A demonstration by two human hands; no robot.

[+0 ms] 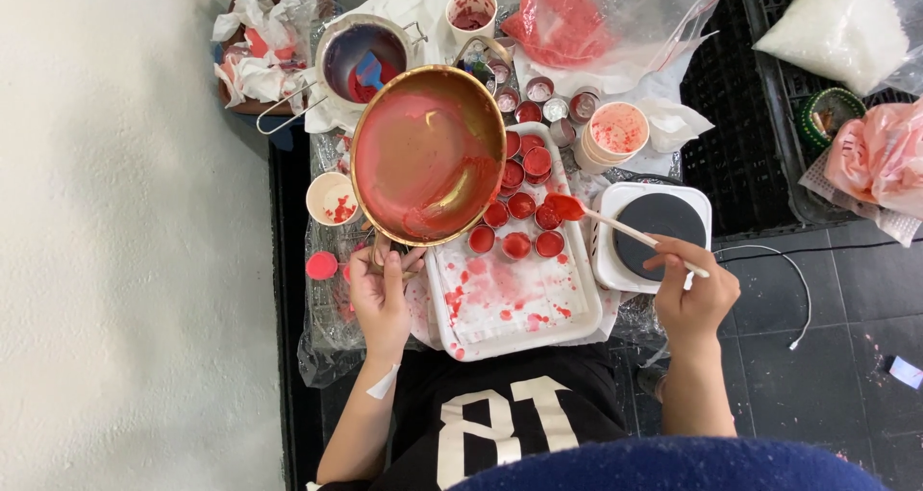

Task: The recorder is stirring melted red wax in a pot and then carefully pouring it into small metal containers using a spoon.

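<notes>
Left hand (378, 294): closed on the handle of the tilted pan (428, 154)
Right hand (694, 294): grips the spatula (615, 224)
Small cups (519, 217): most red-filled — a few on the tray (519, 303) look empty

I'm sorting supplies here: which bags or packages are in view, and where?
Clear zip bag of red granules: top centre, behind the tray.
Clear bag of white granules: top right, on black crate.
Pink crumpled plastic bag: right edge.
No screens or signs.
</notes>
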